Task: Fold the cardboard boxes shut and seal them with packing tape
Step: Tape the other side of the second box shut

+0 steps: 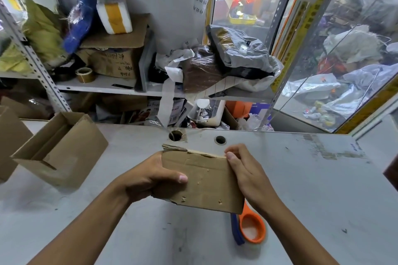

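A flattened brown cardboard box (204, 180) is held above the grey table in the middle of the head view. My left hand (148, 175) grips its left edge, thumb lying across the front face. My right hand (243, 170) holds the right edge, fingers curled over the top corner. An assembled cardboard box (62, 150) lies on its side at the left, open flaps facing up-left. An orange and blue tape dispenser (251, 227) lies on the table just below the held cardboard, partly hidden by it.
The grey table (312, 200) has two round holes (220, 140) near its far edge. Another cardboard box (8, 140) stands at the far left. Behind the table, metal shelves hold cartons, bags and a tape roll (85, 74).
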Available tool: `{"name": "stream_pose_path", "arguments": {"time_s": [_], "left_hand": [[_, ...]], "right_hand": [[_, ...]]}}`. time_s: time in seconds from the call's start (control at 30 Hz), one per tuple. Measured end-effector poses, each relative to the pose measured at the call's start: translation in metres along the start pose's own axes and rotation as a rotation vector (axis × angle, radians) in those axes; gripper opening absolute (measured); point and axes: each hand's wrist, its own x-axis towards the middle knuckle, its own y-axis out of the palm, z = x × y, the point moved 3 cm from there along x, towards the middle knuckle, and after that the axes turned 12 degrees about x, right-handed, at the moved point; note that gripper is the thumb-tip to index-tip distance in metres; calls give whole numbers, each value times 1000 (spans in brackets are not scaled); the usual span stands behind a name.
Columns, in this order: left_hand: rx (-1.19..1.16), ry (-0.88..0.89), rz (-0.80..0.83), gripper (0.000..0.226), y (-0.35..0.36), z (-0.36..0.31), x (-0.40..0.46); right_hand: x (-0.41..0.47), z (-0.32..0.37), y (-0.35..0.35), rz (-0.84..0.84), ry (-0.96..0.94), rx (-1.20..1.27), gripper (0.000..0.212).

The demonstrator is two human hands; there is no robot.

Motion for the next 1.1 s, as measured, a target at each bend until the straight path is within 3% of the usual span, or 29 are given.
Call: {"name": "stream_pose_path", "arguments": {"time_s": [0.1, 0.37, 0.5, 0.63, 0.73, 0.8, 0.83, 0.9, 1.0, 1.1], "left_hand": [[-19, -4, 13, 56, 0, 5, 2], [-67, 25, -23, 45, 7, 11, 9], [18, -136, -326, 49, 3, 39, 22], [369, -266, -662, 61, 7, 70, 28], [701, -230, -746, 68, 9, 71, 24], [1058, -116, -812, 70, 4, 66, 20], [1223, -8, -813, 71, 3, 62, 20], [1407, 158, -599, 81, 7, 56, 26], [1464, 125, -169, 121, 19, 58, 36], [1593, 125, -74, 135, 25, 65, 35]], "right_hand": [[5, -3, 1, 3, 20, -14, 14], [11, -6, 2, -26, 60, -30, 21], [11, -31, 13, 11, 124, -11, 15], [9, -72, 40, 85, 195, -154, 32], [3, -82, 48, 42, 145, -114, 52], [-13, -88, 39, -80, 104, -134, 43], [-24, -95, 33, -148, 100, -199, 32], [-50, -112, 20, -253, 178, -314, 16], [-74, -139, 7, -315, 355, -301, 23], [-76, -157, 7, -145, 528, -539, 37]]}}
